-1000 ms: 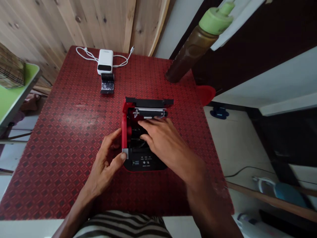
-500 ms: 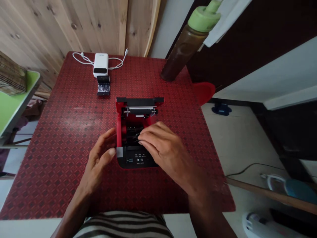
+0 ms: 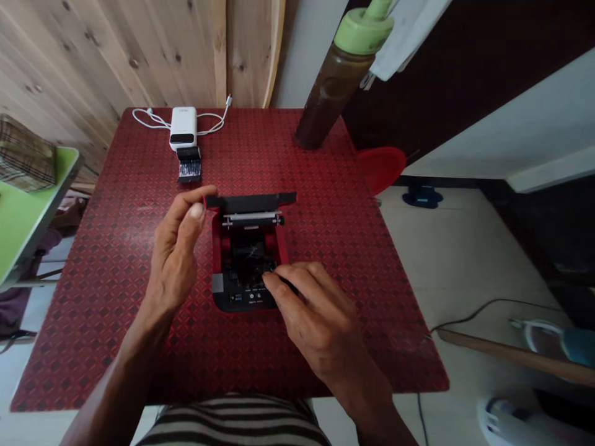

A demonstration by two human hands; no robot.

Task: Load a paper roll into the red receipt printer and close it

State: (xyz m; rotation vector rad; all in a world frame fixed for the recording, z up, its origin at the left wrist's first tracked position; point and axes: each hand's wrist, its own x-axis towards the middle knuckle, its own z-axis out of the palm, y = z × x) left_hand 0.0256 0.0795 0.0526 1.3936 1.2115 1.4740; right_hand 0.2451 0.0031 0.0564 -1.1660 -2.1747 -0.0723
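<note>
A small red and black printer [image 3: 246,260] stands open in the middle of the red patterned table [image 3: 139,291]. Its black lid [image 3: 253,201] is tilted up at the far side, and a dark empty bay shows inside. My left hand [image 3: 179,251] is raised at the lid's left corner, with thumb and fingers pinched on it. My right hand [image 3: 311,310] rests on the printer's front right, its fingers curled over the black control panel.
A white power bank [image 3: 183,127] with a white cable lies at the table's far edge, a small black object [image 3: 188,168] just in front of it. A tall brown bottle [image 3: 334,80] with a green cap stands far right. A green table [image 3: 23,204] stands left.
My left hand has risen from the printer's front left corner to the lid's left corner. My right hand has drawn back from inside the bay to the front panel.
</note>
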